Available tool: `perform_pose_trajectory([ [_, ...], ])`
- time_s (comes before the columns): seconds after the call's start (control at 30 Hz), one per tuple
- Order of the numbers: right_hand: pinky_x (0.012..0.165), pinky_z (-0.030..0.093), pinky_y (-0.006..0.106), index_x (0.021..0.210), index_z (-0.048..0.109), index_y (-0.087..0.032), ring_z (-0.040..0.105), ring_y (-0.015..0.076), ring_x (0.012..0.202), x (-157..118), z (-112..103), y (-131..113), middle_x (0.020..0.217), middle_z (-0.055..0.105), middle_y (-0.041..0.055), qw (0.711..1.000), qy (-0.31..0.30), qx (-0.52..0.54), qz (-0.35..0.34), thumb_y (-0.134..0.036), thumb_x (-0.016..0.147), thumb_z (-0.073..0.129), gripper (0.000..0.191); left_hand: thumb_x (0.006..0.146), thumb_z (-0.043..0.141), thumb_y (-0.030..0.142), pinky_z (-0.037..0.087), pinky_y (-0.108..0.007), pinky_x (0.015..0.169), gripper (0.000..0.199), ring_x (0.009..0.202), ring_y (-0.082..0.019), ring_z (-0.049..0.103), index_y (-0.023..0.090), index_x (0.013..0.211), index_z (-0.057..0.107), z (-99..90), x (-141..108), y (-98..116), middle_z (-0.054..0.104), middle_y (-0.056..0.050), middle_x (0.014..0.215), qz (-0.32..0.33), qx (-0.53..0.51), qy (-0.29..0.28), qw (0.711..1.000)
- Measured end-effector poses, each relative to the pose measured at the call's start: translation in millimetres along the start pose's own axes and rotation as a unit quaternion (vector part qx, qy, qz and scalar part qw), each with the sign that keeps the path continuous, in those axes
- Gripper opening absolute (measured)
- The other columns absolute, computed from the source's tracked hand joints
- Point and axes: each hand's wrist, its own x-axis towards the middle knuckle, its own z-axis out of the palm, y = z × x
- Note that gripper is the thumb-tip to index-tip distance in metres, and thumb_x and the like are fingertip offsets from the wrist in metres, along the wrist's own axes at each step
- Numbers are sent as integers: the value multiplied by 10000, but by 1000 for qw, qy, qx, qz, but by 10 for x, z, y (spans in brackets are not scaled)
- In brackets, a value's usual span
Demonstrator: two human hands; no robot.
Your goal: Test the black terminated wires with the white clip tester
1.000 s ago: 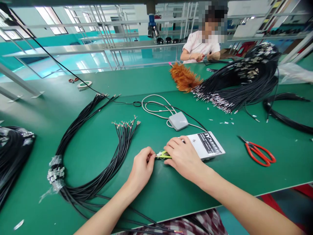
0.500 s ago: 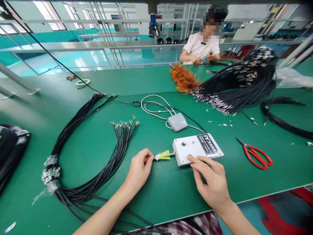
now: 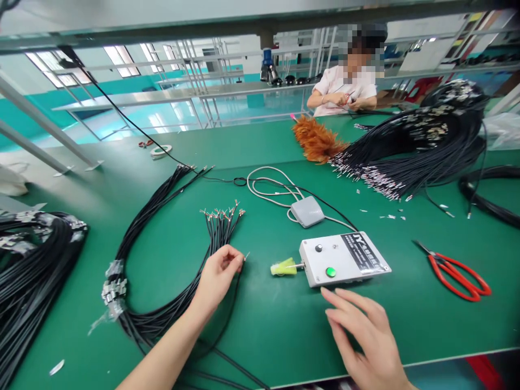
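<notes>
My left hand (image 3: 219, 276) pinches the stripped end of a black cable (image 3: 233, 303), which hangs down below the fingers. Just in front of the white control box (image 3: 335, 257), my right hand (image 3: 363, 330) has its fingers spread and holds nothing. The box carries a green lit button (image 3: 330, 272), a black knob and a metal shaft on its left side. A yellow-green piece (image 3: 284, 266) sits on that shaft, apart from my left hand. Left of the hand, a curved bundle of black cables (image 3: 142, 216) has splayed copper ends.
Red-handled pliers (image 3: 459, 273) lie at the right. Behind the box is a grey pedal (image 3: 307, 211) with its cord. Large cable bundles (image 3: 422, 146) and an orange duster (image 3: 317, 140) lie farther back. A person (image 3: 345, 89) works across the table.
My left hand has drawn the cable end leftward, away from the yellow-green piece. My right hand has come off the box button toward me. The view has shifted.
</notes>
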Motion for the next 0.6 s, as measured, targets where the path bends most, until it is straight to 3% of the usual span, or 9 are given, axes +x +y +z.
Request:
perform_pose_trajectory([
  [0.13, 859, 478, 315, 1013, 625, -157, 616, 199, 1062, -110, 56, -46, 1100, 738, 89, 998, -23, 46, -24, 8, 824, 535, 267, 701, 618, 342, 313, -178, 377, 186, 353, -80, 420, 188, 727, 518, -426, 405, 131, 475, 79, 475, -12, -27, 98, 995],
  [0.27, 826, 525, 306, 1006, 622, -168, 645, 196, 1015, -152, 121, -47, 1072, 746, 86, 998, -25, 57, -17, -7, 837, 527, 252, 747, 534, 262, 473, -232, 493, 138, 455, -127, 585, 210, 718, 409, -819, 841, 208, 478, 70, 544, -6, -13, 213, 977],
  [0.33, 815, 544, 305, 1003, 622, -173, 654, 196, 1000, -160, 135, -38, 1062, 748, 86, 998, -22, 60, -9, -15, 843, 526, 245, 764, 532, 229, 503, -273, 537, 102, 516, -148, 610, 205, 749, 434, -806, 824, 214, 510, 49, 601, 7, 21, 226, 974],
  [0.4, 810, 559, 303, 1001, 622, -176, 660, 196, 992, -166, 138, -31, 1052, 750, 86, 998, -20, 67, -3, -16, 845, 525, 244, 765, 571, 211, 513, -304, 603, 96, 612, -167, 616, 199, 838, 509, -640, 568, 178, 563, 18, 697, 35, 60, 206, 976],
  [0.47, 813, 570, 306, 1000, 623, -179, 663, 197, 989, -171, 136, -26, 1051, 750, 87, 997, -23, 75, 2, -18, 844, 527, 243, 748, 644, 209, 510, -318, 722, 167, 760, -189, 618, 216, 907, 592, -403, 129, 78, 620, -7, 809, 75, 99, 131, 984],
  [0.5, 814, 573, 309, 998, 623, -180, 664, 199, 988, -172, 136, -24, 1052, 749, 89, 997, -25, 79, 5, -19, 844, 529, 241, 741, 678, 203, 504, -326, 764, 133, 790, -201, 618, 223, 866, 637, -289, -116, 3, 649, -16, 819, 95, 126, 32, 987],
  [0.53, 815, 577, 313, 995, 624, -180, 664, 201, 989, -173, 136, -22, 1055, 748, 91, 996, -28, 82, 7, -20, 843, 531, 240, 786, 646, 192, 493, -336, 805, 156, 866, -213, 612, 241, 934, 650, -191, -350, -86, 665, -34, 927, 152, 204, -156, 954],
  [0.57, 816, 580, 317, 994, 625, -181, 663, 204, 992, -174, 136, -19, 1058, 747, 94, 996, -31, 85, 10, -21, 842, 533, 239, 775, 669, 183, 482, -341, 814, 233, 926, -232, 596, 249, 996, 642, -114, -555, -181, 652, -53, 1046, 211, 270, -291, 893],
  [0.6, 816, 582, 322, 993, 625, -180, 662, 207, 995, -174, 137, -16, 1059, 746, 97, 995, -34, 88, 14, -21, 841, 535, 237, 726, 736, 224, 472, -323, 736, 218, 876, -240, 583, 242, 921, 640, -59, -717, -273, 643, -58, 1026, 275, 316, -350, 838],
])
